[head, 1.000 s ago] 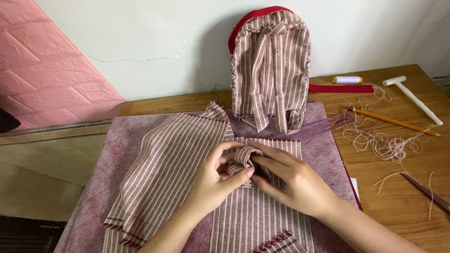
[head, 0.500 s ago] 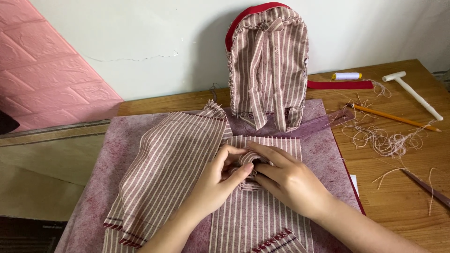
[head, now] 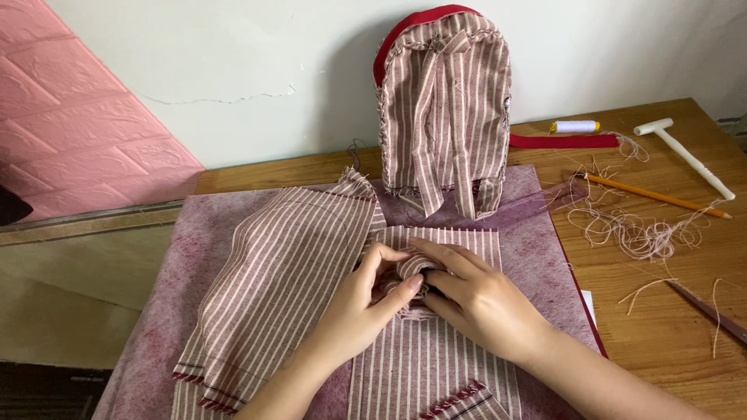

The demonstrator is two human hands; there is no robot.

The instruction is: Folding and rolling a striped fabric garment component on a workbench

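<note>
My left hand [head: 360, 306] and my right hand [head: 476, 301] meet at the middle of a striped maroon-and-white fabric panel [head: 436, 365] and pinch a small bunched fold of striped cloth [head: 411, 268] between their fingers. A second striped panel [head: 280, 280] with a curved edge lies to the left, partly under my left wrist. Both pieces rest on a mottled purple felt mat [head: 194, 257].
A small striped backpack with red trim [head: 443, 109] leans on the wall behind. On the wooden table at right lie a white thread spool [head: 574, 126], a red strip [head: 564, 141], a white seam tool [head: 685, 155], an orange pencil [head: 654, 194] and loose threads [head: 630, 233].
The view has shifted slightly. My fingers have worked the bunched fold a little tighter; both hands stay in the same spot on the panel.
</note>
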